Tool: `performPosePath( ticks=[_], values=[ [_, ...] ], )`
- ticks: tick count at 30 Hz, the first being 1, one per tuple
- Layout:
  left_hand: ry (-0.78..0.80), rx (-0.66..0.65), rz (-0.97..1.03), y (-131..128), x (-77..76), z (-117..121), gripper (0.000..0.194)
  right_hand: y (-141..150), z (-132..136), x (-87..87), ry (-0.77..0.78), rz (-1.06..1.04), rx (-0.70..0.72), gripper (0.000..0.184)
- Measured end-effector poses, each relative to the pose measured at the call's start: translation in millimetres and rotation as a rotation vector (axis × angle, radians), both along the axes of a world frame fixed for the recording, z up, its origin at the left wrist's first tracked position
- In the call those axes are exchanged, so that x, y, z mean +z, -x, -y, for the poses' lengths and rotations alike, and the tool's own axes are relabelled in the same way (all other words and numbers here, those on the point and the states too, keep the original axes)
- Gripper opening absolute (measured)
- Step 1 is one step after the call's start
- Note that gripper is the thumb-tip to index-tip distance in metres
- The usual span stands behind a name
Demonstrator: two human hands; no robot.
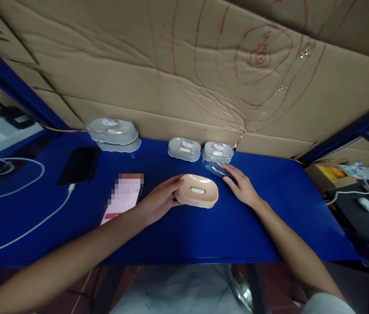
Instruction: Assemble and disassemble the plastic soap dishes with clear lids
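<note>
My left hand grips the left end of a peach-coloured oval soap dish, which has a pale raised bar in its middle. To the right, my right hand pinches a clear plastic lid by its right side. The lid is tilted and apart from the dish. Just behind it sits a grey soap dish with a clear cover and a round label. Another covered grey dish stands to its left. Farther left, grey covered dishes are stacked on each other.
On the blue table lie a phone with a lit screen and a dark phone on a white cable. Cardboard with red rings walls off the back. A white mouse rests on a lower surface at right.
</note>
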State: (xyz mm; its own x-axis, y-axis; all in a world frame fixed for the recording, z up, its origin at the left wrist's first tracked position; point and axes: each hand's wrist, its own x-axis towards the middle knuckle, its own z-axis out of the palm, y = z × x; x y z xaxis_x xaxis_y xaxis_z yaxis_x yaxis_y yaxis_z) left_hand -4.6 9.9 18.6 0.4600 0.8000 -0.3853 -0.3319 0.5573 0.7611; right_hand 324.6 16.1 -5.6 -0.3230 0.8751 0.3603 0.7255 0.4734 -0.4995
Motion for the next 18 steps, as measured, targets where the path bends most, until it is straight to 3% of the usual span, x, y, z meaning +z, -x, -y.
performPosePath(
  ticks=[3,7,11,18],
  values=[
    [-0.011,0.025,0.011,-1,-1.4,1,0.047,19,14,4.1,0.070,-0.145,0.083,0.051],
    [0.012,0.073,0.051,-1,-1.4,0,0.043,39,31,11.7,0.000,0.026,0.296,0.058],
    [0.020,0.081,0.078,0,-4.1,-1,0.042,44,36,17.6,-0.095,0.139,0.331,0.065],
    [0.010,0.076,0.020,-1,-4.4,-2,0.045,43,34,15.1,-0.071,0.143,0.368,0.067]
  ],
)
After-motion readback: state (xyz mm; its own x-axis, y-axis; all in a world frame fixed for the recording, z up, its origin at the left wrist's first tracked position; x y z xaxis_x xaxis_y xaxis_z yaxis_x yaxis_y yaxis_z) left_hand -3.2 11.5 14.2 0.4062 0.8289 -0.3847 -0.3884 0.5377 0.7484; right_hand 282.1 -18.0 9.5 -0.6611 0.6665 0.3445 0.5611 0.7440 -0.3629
